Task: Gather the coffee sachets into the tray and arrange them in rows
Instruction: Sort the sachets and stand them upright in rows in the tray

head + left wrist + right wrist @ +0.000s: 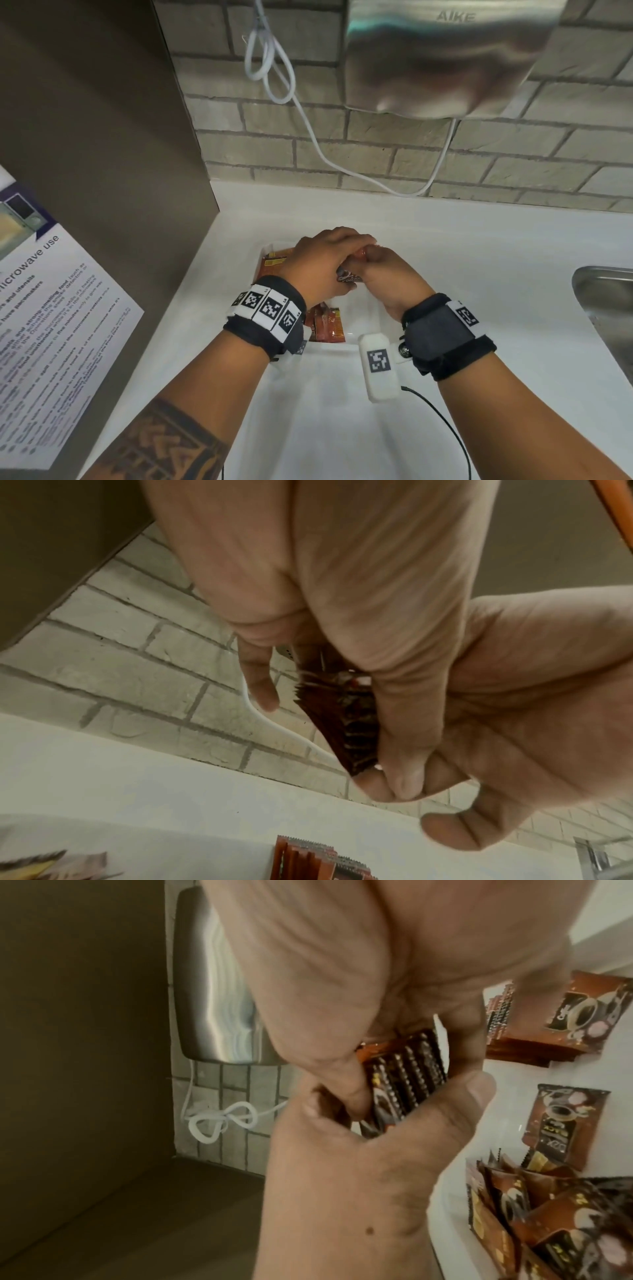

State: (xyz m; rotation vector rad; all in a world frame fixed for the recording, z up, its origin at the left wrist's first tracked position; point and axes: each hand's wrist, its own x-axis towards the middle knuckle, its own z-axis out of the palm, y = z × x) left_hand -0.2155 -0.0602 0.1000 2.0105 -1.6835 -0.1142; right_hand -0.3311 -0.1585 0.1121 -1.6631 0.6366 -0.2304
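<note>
Both hands meet above the white tray (268, 249) on the counter. Between them is a small stack of brown coffee sachets (348, 279), held on edge. My left hand (334, 255) wraps over the stack from the left, and my right hand (380, 270) grips it from the right, thumb on top. The left wrist view shows the stack (346, 723) pinched between fingers of both hands. In the right wrist view the stack (405, 1085) is clamped the same way. More sachets lie in the tray: a pile at the back left (274, 263) and a loose bunch near the front (323, 323).
A steel hand dryer (445, 58) hangs on the brick wall above, its white cable (308, 120) looping down to the counter. A steel sink (603, 308) lies at the right. A brown panel (102, 137) with a microwave notice (51, 325) closes off the left.
</note>
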